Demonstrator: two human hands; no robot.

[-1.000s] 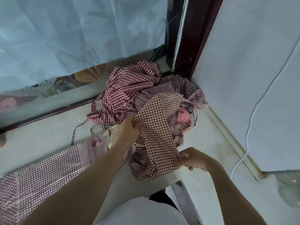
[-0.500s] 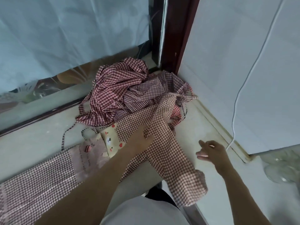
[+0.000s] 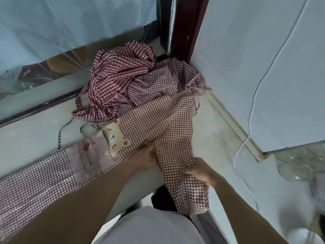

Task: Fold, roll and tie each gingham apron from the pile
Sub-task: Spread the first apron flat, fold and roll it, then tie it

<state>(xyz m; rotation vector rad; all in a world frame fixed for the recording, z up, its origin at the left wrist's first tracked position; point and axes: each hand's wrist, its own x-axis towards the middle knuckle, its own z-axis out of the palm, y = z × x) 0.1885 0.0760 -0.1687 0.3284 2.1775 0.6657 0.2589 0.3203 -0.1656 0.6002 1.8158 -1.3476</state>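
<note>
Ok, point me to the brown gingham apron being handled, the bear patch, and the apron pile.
brown gingham apron (image 3: 175, 131): head view, flat checked cloth above the hands.
bear patch (image 3: 113, 136): head view, its face.
apron pile (image 3: 123, 78): head view, crumpled top.

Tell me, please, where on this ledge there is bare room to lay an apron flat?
Bare ledge lies between the brown apron and the wall; another patch lies between the window frame and the spread apron. The corner pile is crowded.
</note>
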